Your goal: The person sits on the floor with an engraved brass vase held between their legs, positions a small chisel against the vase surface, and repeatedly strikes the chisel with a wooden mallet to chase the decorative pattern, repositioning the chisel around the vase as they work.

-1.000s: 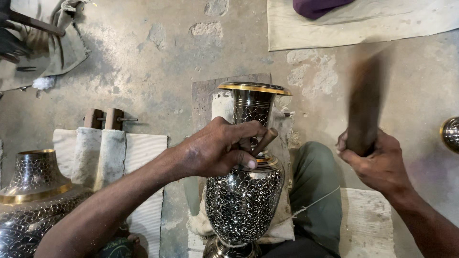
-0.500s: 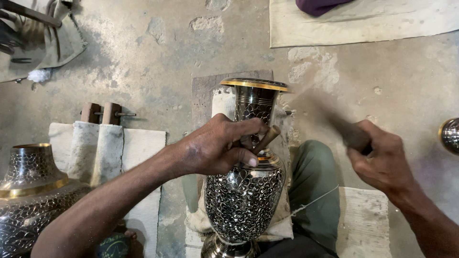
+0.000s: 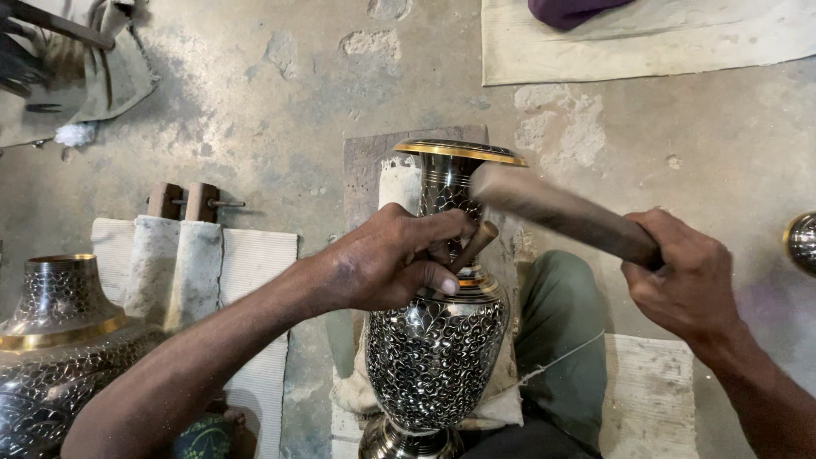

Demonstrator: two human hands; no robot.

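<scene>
Engraved brass vase, black with fine silvery scrollwork and gold bands at the rim and shoulder, lay tilted on a pale cloth pad just in front of the person, its flared mouth pointing away over a wooden board. At its neck, the thumb and fingers of the left hand were curled closed around a small chisel, whose brown butt end stuck up slantwise beside the neck; whether its tip touched the metal could not be told, since the hand hid it. Just above that butt end hung the blurred head of a wooden mallet, its shaft running down to the right hand, whose fingers were wrapped fully around the handle in a tight fist. The left forearm crossed the lower left of the view, and the right wrist left it at the lower right. Beneath the vase showed a leg in green trousers, with a thin white thread lying across it. To the left, a second engraved vase stood near a folded white cloth and two small wooden blocks. A pale mat lay at the top right on the rough concrete floor, well apart from the work.
</scene>
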